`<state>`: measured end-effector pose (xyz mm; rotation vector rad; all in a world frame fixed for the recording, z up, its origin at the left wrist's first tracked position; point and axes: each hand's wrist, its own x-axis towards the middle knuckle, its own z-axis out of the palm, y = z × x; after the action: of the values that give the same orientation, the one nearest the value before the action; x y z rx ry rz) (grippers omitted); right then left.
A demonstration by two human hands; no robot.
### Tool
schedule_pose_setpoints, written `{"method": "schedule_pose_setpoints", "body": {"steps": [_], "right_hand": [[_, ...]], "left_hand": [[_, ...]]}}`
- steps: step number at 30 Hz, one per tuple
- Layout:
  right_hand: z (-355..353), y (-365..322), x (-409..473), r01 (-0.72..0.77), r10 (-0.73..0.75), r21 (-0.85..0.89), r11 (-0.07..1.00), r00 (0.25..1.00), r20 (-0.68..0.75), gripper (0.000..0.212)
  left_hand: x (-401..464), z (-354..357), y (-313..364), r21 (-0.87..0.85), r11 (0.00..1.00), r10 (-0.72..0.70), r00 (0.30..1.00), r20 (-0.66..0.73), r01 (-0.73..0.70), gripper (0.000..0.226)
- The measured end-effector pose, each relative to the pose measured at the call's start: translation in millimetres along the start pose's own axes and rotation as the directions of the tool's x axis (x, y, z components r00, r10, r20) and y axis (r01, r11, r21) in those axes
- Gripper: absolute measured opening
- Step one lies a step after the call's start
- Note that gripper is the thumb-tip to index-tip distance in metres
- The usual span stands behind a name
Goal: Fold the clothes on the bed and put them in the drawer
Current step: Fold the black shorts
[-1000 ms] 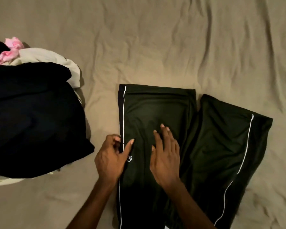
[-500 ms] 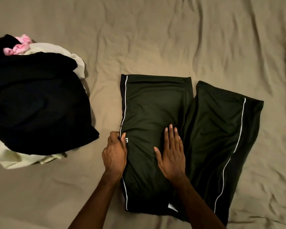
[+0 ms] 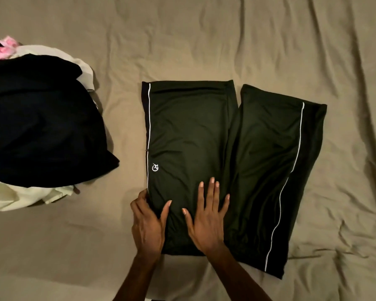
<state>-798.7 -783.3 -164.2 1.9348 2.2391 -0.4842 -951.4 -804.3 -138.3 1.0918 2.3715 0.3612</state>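
Observation:
Dark track pants (image 3: 189,135) with white side piping and a small white logo lie on the tan bed sheet (image 3: 204,40). The left leg is a flat rectangle; the right leg (image 3: 280,170) splays out at an angle beside it. My left hand (image 3: 148,224) grips the near left edge of the pants, thumb on top and fingers tucked at the piped seam. Flat on the fabric just to its right rests my right hand (image 3: 206,220), fingers spread and holding nothing.
A pile of unfolded clothes (image 3: 37,127) sits at the left: a large black garment on top, cream fabric (image 3: 13,198) beneath, and a pink item (image 3: 4,48) at the far corner. Wrinkled sheet surrounds the pants on every side.
Both hands have slid down the left leg toward its near end. The view has shifted, so the pants' near edge now shows in full.

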Motion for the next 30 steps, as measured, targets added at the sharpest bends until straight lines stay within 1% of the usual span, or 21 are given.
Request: {"method": "schedule_pose_setpoints", "body": {"steps": [2, 5, 9, 11, 13, 15, 16, 18, 20, 22, 24, 26, 28, 30], "right_hand": [[6, 2, -3, -0.014, 0.014, -0.013, 1.0, 0.999, 0.032, 0.088], [3, 1, -4, -0.02, 0.018, 0.042, 0.999, 0.999, 0.027, 0.09], [-13, 13, -10, -0.001, 0.009, 0.134, 0.991, 0.998, -0.054, 0.086], [-27, 29, -9, -0.048, 0.066, 0.152, 0.987, 0.991, -0.114, 0.081], [-40, 52, -2, -0.173, 0.202, 0.182, 0.968, 0.966, -0.161, 0.077], [-48, 84, 10, -0.283, 0.33, 0.233, 0.93, 0.923, -0.195, 0.076], [-50, 101, 16, -0.313, 0.366, 0.244, 0.918, 0.905, -0.215, 0.075], [-53, 137, 26, -0.362, 0.428, 0.27, 0.892, 0.868, -0.251, 0.072], [-54, 165, 30, -0.404, 0.494, 0.325, 0.855, 0.825, -0.275, 0.068], [-50, 179, 27, -0.416, 0.518, 0.35, 0.839, 0.806, -0.285, 0.065], [-43, 189, 16, -0.433, 0.532, 0.347, 0.832, 0.8, -0.278, 0.063], [-31, 206, 0, -0.488, 0.59, 0.363, 0.794, 0.762, -0.267, 0.05], [-21, 221, -12, -0.544, 0.658, 0.394, 0.741, 0.705, -0.264, 0.041], [-21, 231, -17, -0.547, 0.683, 0.432, 0.717, 0.675, -0.277, 0.037]], "left_hand": [[-7, 0, -4, -0.013, 1.0, 0.004, 1.0, 0.011, -0.003, 0.067], [-9, 0, -15, 0.021, 0.998, 0.063, 0.997, 0.035, -0.064, 0.063], [-10, -4, -14, 0.095, 0.991, 0.093, 0.996, 0.019, -0.094, 0.068], [-14, -8, -6, 0.163, 0.978, 0.136, 0.99, -0.021, -0.131, 0.073], [-16, -8, 7, 0.212, 0.953, 0.231, 0.972, -0.055, -0.214, 0.076], [-17, 1, 27, 0.216, 0.914, 0.362, 0.931, -0.051, -0.343, 0.068], [-16, 8, 40, 0.204, 0.887, 0.429, 0.903, -0.036, -0.413, 0.064], [-13, 27, 73, 0.167, 0.812, 0.565, 0.825, 0.02, -0.56, 0.056], [-6, 47, 110, 0.148, 0.72, 0.675, 0.734, 0.079, -0.678, 0.053], [3, 63, 144, 0.156, 0.652, 0.736, 0.669, 0.107, -0.742, 0.053], [7, 77, 174, 0.173, 0.606, 0.768, 0.628, 0.126, -0.776, 0.052], [-2, 90, 196, 0.171, 0.554, 0.802, 0.577, 0.154, -0.815, 0.047], [-21, 98, 205, 0.151, 0.51, 0.828, 0.53, 0.18, -0.847, 0.034], [-45, 105, 200, 0.118, 0.493, 0.832, 0.506, 0.226, -0.862, 0.02]]}}
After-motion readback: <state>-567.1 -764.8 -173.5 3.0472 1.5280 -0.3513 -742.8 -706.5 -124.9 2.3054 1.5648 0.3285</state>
